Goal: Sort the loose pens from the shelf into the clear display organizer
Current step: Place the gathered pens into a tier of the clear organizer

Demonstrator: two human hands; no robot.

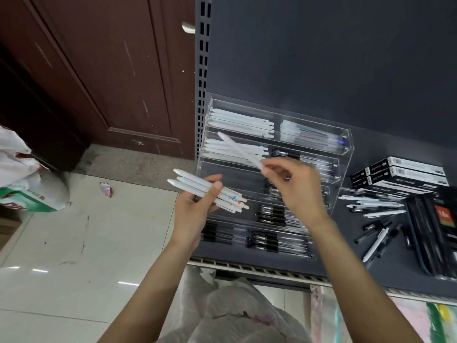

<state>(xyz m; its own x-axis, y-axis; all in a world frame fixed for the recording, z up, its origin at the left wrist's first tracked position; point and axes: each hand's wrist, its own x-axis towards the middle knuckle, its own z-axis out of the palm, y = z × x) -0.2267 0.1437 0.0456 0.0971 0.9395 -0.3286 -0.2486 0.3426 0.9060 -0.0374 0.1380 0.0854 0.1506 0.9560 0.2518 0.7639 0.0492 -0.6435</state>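
A clear tiered display organizer (346, 144) stands on the dark shelf, its upper rows holding white pens and its lower rows black ones. My left hand (195, 209) grips a bundle of white pens (197, 185) in front of the organizer's left side. My right hand (294, 184) pinches a single white pen (237, 148) by one end, and the pen slants up and left over the second row. Loose white and black pens (376, 219) lie on the shelf to the right of the organizer.
Black-and-white boxes (405, 172) and dark packaged sets (435, 233) sit at the shelf's right end. A brown door (99, 70) and tiled floor (74, 256) lie to the left, with a white bag (27, 184). Plastic-wrapped goods (237, 315) sit below the shelf edge.
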